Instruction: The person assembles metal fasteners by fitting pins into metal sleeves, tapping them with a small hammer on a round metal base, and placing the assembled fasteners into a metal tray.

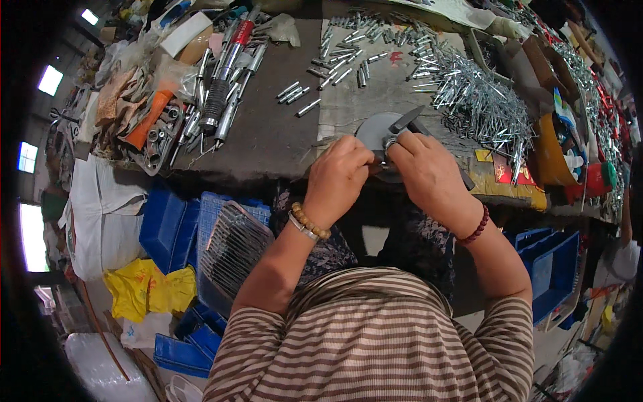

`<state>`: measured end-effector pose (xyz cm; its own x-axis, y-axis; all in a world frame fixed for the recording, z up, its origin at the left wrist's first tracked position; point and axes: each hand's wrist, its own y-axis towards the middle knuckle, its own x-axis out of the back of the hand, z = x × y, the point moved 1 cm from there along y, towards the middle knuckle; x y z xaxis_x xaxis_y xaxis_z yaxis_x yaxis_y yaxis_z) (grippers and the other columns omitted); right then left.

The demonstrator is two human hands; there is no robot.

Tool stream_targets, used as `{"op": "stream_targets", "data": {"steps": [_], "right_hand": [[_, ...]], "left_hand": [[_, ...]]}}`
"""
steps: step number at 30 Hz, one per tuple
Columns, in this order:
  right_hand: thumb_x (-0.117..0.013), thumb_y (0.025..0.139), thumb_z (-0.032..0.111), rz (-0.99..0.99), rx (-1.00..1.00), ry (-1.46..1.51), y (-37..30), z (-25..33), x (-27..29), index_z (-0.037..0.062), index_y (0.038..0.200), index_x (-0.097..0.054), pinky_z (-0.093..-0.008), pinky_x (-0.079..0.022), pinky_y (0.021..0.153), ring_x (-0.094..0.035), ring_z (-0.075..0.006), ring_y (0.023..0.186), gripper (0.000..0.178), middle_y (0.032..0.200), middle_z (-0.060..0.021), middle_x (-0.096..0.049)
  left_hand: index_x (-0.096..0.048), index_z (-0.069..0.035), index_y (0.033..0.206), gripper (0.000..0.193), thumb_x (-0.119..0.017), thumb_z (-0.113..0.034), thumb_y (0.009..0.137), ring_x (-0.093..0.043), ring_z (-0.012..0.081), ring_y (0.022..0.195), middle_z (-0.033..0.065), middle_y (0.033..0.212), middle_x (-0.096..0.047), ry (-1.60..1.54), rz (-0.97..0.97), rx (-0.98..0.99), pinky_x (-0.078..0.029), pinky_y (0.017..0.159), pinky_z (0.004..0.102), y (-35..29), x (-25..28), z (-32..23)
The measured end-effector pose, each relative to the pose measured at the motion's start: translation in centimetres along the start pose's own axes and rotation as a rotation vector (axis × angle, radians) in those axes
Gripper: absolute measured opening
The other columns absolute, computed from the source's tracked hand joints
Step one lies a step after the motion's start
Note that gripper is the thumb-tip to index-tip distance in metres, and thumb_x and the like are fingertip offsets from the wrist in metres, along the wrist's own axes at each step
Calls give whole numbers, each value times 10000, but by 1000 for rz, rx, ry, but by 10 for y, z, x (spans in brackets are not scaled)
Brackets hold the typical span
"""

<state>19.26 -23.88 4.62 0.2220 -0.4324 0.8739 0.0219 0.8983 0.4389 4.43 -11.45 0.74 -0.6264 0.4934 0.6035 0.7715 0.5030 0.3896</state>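
At the bench edge my two hands come together over a round grey metal disc (pixel 377 127). My left hand (pixel 339 173) is closed in a pinch at the disc's near side; a tiny metal piece shows at its fingertips, too small to name. My right hand (pixel 429 169) is closed round a hammer (pixel 407 119). The dark hammer head points up past the fingers, and the handle's end sticks out beside the wrist. Its thumb and forefinger reach toward the left fingertips. Short silver metal pins (pixel 333 79) lie scattered beyond the disc.
A large heap of thin metal rods (pixel 487 110) covers the right of the bench. Left stand long metal tools (pixel 218 97), an orange-handled tool (pixel 151 120) and wrenches. An orange container (pixel 557 151) stands far right. Blue crates (pixel 169 224) and a yellow bag (pixel 147 289) lie below.
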Motion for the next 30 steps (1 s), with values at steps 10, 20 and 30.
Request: {"op": "stream_targets", "data": {"steps": [10, 20, 30], "right_hand": [[-619, 789, 42, 67, 41, -30, 5, 2, 1, 54, 947, -597, -403, -499, 807, -610, -299, 933, 161, 939, -105, -568], [-624, 788, 23, 10, -13, -18, 3, 1, -7, 54, 930, -583, -408, -495, 795, -610, -306, 923, 151, 933, -111, -569], [-687, 790, 59, -28, -132, -54, -12, -7, 10, 52, 1011, -630, -424, -493, 802, -615, -321, 956, 229, 943, -112, -598]], "left_hand": [[-640, -16, 911, 137, -610, 50, 796, -645, 332, 888, 112, 943, -627, 18, -17, -33, -522, 776, 402, 0, -2, 4], [-637, -20, 906, 113, -634, 25, 803, -642, 330, 897, 110, 943, -615, 0, -14, -31, -519, 776, 403, -1, -1, 4], [-707, -33, 923, 104, -741, -49, 826, -655, 286, 872, 90, 931, -634, -42, 16, 23, -516, 773, 376, -1, -2, 3]]}}
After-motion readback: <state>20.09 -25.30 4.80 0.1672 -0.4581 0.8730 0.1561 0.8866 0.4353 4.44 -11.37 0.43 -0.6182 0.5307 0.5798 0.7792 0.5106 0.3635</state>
